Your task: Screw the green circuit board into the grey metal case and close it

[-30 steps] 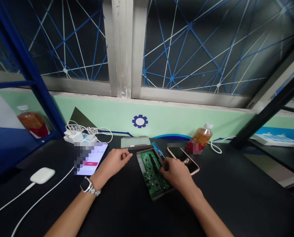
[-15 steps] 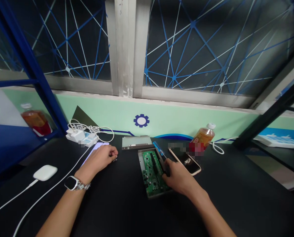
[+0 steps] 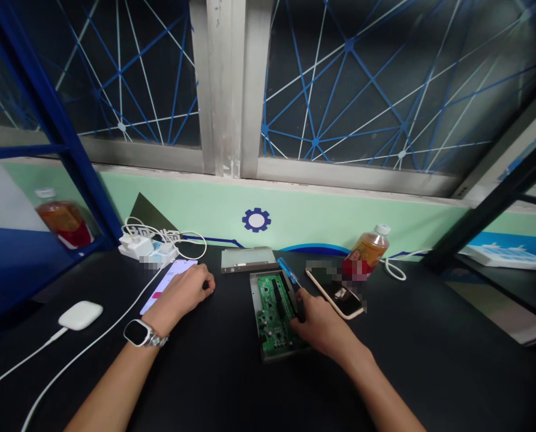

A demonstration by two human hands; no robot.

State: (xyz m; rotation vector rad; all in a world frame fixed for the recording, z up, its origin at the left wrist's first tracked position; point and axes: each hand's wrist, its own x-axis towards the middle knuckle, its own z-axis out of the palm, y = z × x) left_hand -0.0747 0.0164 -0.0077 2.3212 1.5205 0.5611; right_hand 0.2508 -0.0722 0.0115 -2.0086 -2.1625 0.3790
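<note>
A green circuit board (image 3: 270,306) sits in a shallow metal case (image 3: 254,309) on the black table. My right hand (image 3: 318,318) is closed on the right side of the case, thumb at the inner edge and fingers partly hidden. Just beyond it lies a blue-handled screwdriver (image 3: 288,270), its shaft pointing at my right hand. To the left, my left hand (image 3: 189,291) hovers or rests low by the table with curled fingers; whatever lies in them, if anything, is hidden. Under that hand is a phone with a lit screen (image 3: 168,282).
A flat metal cover (image 3: 247,260) lies behind the case. Right of it are a dark phone in a pale case (image 3: 335,293) and a bottle of orange drink (image 3: 366,251). A power strip (image 3: 147,249), white cables and a white earbud case (image 3: 80,315) occupy the left.
My left hand has shifted slightly and turned, showing more of the lit phone. Small bits seen under its fingertips before are no longer visible. My right hand stays on the case, which has barely moved.
</note>
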